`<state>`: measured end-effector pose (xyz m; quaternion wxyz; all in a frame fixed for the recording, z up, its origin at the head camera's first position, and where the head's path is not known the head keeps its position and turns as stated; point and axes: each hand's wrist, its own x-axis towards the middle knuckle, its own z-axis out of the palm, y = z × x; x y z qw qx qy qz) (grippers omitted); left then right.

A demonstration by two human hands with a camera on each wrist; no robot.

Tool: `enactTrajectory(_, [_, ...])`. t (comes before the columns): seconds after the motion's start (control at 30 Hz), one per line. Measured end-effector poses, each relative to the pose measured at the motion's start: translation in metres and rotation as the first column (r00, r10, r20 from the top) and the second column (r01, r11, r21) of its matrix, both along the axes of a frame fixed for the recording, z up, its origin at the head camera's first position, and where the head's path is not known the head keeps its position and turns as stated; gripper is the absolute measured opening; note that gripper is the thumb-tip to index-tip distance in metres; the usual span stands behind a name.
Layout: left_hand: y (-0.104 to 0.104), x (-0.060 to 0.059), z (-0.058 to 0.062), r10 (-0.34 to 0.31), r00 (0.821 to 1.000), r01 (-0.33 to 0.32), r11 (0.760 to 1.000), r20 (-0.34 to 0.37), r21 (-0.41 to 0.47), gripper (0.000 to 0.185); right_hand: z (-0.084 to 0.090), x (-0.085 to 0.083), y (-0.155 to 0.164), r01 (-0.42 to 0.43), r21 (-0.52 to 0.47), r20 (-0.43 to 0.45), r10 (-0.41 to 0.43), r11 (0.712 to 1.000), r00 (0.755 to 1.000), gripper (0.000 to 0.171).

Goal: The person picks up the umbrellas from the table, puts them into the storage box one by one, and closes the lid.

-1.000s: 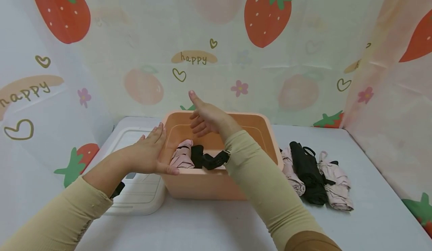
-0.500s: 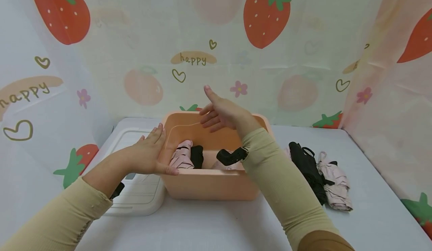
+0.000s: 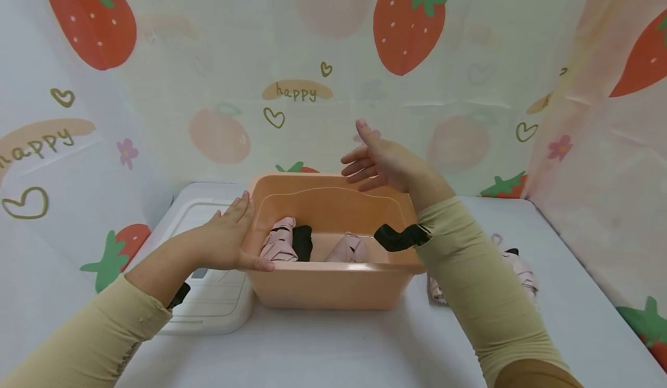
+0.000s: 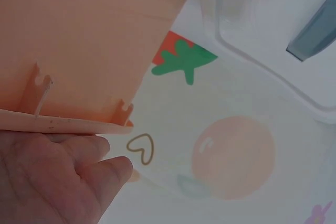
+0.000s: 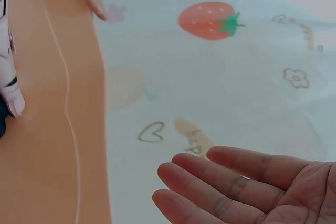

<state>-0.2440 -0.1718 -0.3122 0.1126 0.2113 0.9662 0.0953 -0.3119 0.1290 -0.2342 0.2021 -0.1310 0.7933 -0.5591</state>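
**Desk:** What goes under the picture, front to back?

**Photographer:** Nearest the lens, two beige sleeves. The left hand lies flat, fingers straight, against the left rim of the peach plastic bin, thumb along the front edge; the left wrist view confirms the fingers pressing the lip. A white lid sits on the table just beside that wall.

**Desk:** Inside the bin?

**Photographer:** Folded umbrellas on the floor: a pink one touching a black one, another pink one to their right.

**Desk:** The other hand?

**Photographer:** The right hand hangs above the far right corner, open and relaxed, holding nothing. More folded umbrellas lie on the table right of the bin, mostly hidden by the forearm.

**Desk:** Advice?

**Photographer:** My judgement: keep the left palm bracing the bin so it can't slide, grasp one umbrella round its middle, and lay it parallel beside the third.
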Motion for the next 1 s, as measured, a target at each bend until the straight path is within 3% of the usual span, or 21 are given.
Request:
enactTrajectory(0.27, [-0.002, -0.002, -0.003, -0.003, 1.0, 0.003, 1.0, -0.004, 0.006, 0.138, 0.009, 0.012, 0.025, 0.006, -0.002, -0.009, -0.006, 1.0, 1.0, 0.088])
enactTrajectory(0.73, [-0.002, -0.003, -0.004, -0.017, 1.0, 0.016, 1.0, -0.019, -0.017, 0.137, 0.01, 0.031, 0.087, -0.023, 0.101, -0.091, 0.032, 0.995, 0.995, 0.09])
enactTrajectory(1.0, [-0.001, -0.002, -0.004, -0.017, 1.0, 0.017, 1.0, -0.021, -0.016, 0.137, 0.002, 0.039, 0.141, 0.06, 0.173, -0.112, -0.041, 0.983, 0.993, 0.087])
